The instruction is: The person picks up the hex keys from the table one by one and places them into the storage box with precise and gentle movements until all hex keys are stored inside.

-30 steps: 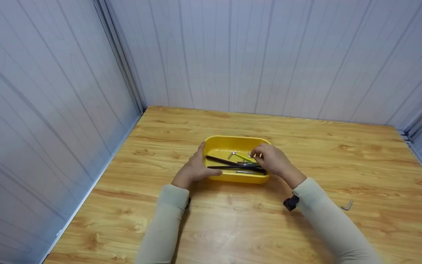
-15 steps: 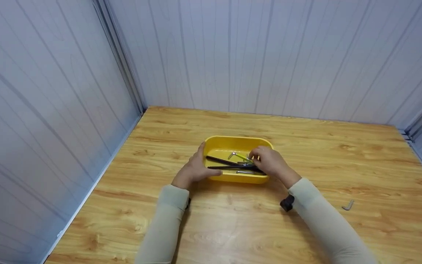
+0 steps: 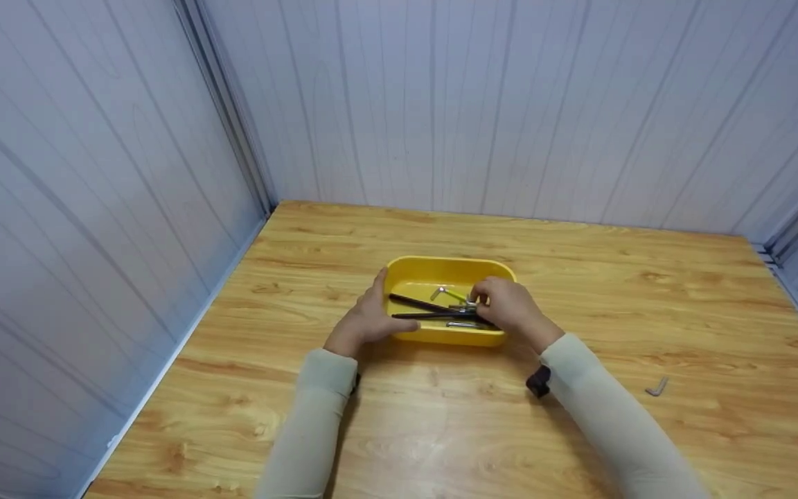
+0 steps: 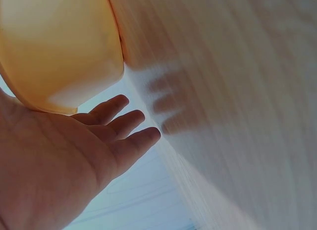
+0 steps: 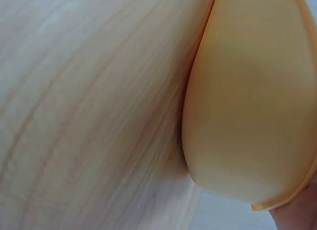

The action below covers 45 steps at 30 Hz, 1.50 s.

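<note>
A yellow plastic tray (image 3: 451, 337) stands on the table. It holds black rods (image 3: 427, 316), a yellow-green stick with a bent silver end (image 3: 438, 293), and silver metal pieces (image 3: 463, 325). My left hand (image 3: 366, 317) rests against the tray's left end, the thumb over the front rim. In the left wrist view, the left hand's (image 4: 54, 155) fingers reach loosely past the tray wall (image 4: 59, 46). Inside the right end, my right hand (image 3: 508, 303) has curled fingers and pinches a small silver metal piece (image 3: 471, 301), mostly hidden. The right wrist view shows the tray's outer wall (image 5: 247, 101).
An L-shaped hex key (image 3: 657, 387) lies on the wooden table (image 3: 433, 430) to the right, beside my right sleeve (image 3: 607, 409). Pale panelled walls (image 3: 433, 104) close off the back and both sides.
My right hand has shifted slightly left and down inside the tray, the small silver piece at its fingertips moving along. The left hand and tray have stayed in place.
</note>
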### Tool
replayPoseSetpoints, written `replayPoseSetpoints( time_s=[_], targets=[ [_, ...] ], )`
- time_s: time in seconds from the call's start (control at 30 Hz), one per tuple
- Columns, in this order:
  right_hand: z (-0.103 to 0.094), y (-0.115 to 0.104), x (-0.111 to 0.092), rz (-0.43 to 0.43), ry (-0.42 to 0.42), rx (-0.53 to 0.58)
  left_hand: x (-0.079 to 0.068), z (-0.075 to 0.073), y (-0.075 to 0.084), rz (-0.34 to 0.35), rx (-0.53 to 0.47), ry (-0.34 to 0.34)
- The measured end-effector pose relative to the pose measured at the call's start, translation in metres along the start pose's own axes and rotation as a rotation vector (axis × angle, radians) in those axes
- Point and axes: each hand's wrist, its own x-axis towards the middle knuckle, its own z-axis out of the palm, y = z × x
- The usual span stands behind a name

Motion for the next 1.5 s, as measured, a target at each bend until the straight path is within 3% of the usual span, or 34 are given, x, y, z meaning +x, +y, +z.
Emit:
replayPoseSetpoints(
  time_s=[0.43,0.63,1.07,1.5],
  targets=[
    [0.0029,0.0000,0.0011,-0.027,-0.012,-0.101,0.0020,-0.0001,-0.0010,0.037,-0.013,0.015],
    [0.0038,0.0007,0.0015,-0.033,-0.014,-0.118,-0.0016,-0.0003,0.0017,0.012,0.001,-0.003],
    [0.0017,-0.0012,0.0011,-0.007,-0.043,-0.101,-0.0014,0.0011,0.0015,0.000,-0.009,0.002],
    [0.0025,0.0007,0.0008,-0.031,0.001,-0.075,-0.0006,0.0003,0.0016,0.006,-0.002,0.009]
  ],
)
